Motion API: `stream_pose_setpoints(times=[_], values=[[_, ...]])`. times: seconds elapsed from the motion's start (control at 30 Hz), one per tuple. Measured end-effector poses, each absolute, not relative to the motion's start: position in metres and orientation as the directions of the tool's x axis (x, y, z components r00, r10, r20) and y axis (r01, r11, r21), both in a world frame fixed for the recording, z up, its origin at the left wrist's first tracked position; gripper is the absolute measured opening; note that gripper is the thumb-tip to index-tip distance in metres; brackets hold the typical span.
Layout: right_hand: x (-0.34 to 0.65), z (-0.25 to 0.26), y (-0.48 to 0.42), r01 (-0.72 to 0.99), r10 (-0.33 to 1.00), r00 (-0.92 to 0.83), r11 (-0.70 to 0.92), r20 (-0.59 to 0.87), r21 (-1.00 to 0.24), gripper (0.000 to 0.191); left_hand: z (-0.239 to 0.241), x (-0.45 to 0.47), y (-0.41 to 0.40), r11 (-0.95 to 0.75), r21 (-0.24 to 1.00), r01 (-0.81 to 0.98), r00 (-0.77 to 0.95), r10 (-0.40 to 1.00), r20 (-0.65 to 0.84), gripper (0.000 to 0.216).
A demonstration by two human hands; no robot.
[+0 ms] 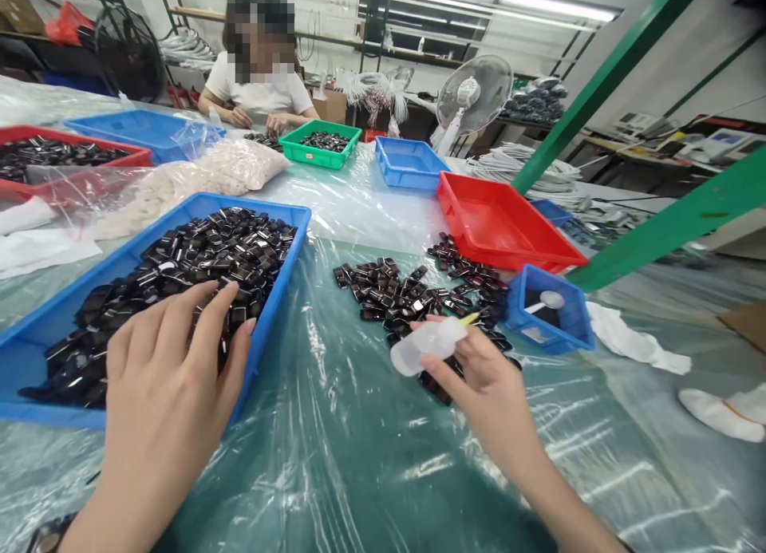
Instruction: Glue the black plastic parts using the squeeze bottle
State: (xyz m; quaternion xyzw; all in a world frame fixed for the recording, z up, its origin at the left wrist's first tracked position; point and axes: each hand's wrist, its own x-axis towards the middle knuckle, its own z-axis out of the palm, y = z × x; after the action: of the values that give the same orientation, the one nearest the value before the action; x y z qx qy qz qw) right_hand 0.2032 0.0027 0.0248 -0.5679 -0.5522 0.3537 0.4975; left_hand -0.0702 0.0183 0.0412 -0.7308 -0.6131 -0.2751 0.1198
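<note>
My left hand (173,361) is over the near right part of a long blue tray (281,298) heaped with glossy black plastic pieces (197,250). Its fingers are apart and bent down toward the pieces; the fingertips partly hide what lies under them, and I see nothing held. In my right hand (479,369) is a small translucent squeeze bottle (422,347) with a yellow tip, tilted with the tip up to the right. Behind and beneath that hand, a loose pile of black pieces (388,290) spreads over the plastic-covered table.
Right of the pile stands a small blue bin (542,329) with a white spoon (547,300) in it. Beyond are a red tray (496,218), a blue tray (410,166) and a green tray (323,158). A bag of pale bits (221,170) lies behind the long tray. Across sits a person (257,90).
</note>
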Motion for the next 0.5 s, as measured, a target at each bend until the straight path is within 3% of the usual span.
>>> stream_pose_setpoints(times=[0.2,0.37,0.5], values=[[0.221,0.04,-0.001,0.201,0.963,0.223,0.106,0.15,-0.974,0.033,0.038,-0.066,0.015,-0.33,0.095,0.939,0.217,0.783,0.583,0.04],[0.232,0.04,0.001,0.229,0.953,0.26,0.093,0.153,-0.969,0.036,0.031,-0.056,0.014,-0.579,-0.055,0.813,0.456,0.575,0.68,0.018],[0.234,0.029,0.002,0.251,0.945,0.281,0.098,0.169,-0.963,0.039,0.013,-0.044,-0.015,-0.813,-0.036,0.581,0.626,0.419,0.658,0.02]])
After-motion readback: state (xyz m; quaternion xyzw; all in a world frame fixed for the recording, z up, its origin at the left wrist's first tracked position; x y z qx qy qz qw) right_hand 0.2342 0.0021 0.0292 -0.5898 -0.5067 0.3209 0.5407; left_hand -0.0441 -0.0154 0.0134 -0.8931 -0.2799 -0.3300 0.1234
